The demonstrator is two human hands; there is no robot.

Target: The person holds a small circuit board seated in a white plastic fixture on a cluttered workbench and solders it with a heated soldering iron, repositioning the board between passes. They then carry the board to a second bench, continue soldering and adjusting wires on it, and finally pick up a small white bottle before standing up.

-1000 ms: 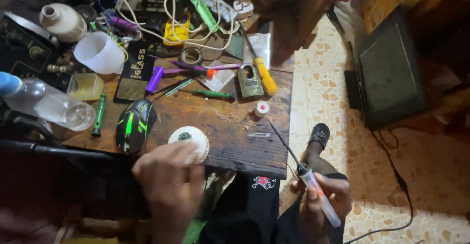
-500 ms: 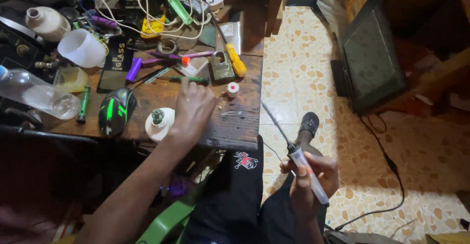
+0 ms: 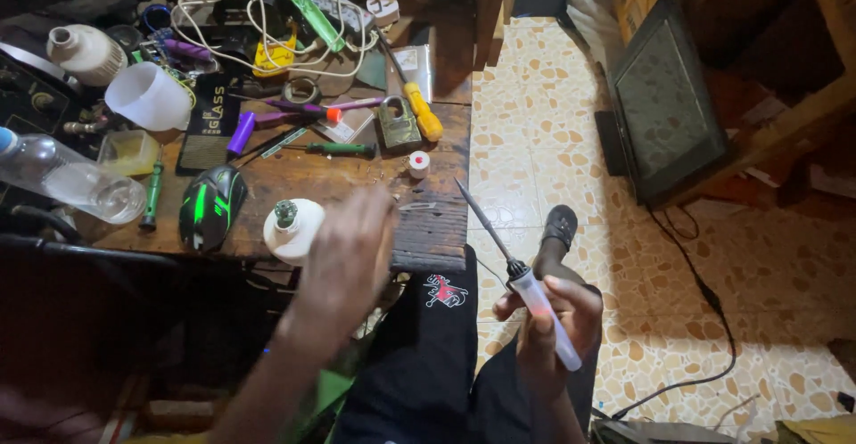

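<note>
Wooden desk [image 3: 428,230], cluttered. Right hand [image 3: 546,333] clamped on soldering iron [image 3: 526,279]: translucent white handle, long dark tip angled up-left, held off the desk's near right corner. Left hand [image 3: 349,250] blurred, fingers spread apart, hovering over the front edge beside a white round base [image 3: 291,228] with green stub. Clear plastic bottle [image 3: 67,181] lies far left. White cup [image 3: 147,96] tipped sideways. Black flat pack [image 3: 207,123] behind the mouse [image 3: 210,205].

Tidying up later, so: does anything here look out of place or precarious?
Yes. A flat screen panel sits on the tiled floor, leaning tilted against wooden furniture. On the wooden table, white cables lie tangled among tools, and a clear plastic bottle lies on its side.
</note>
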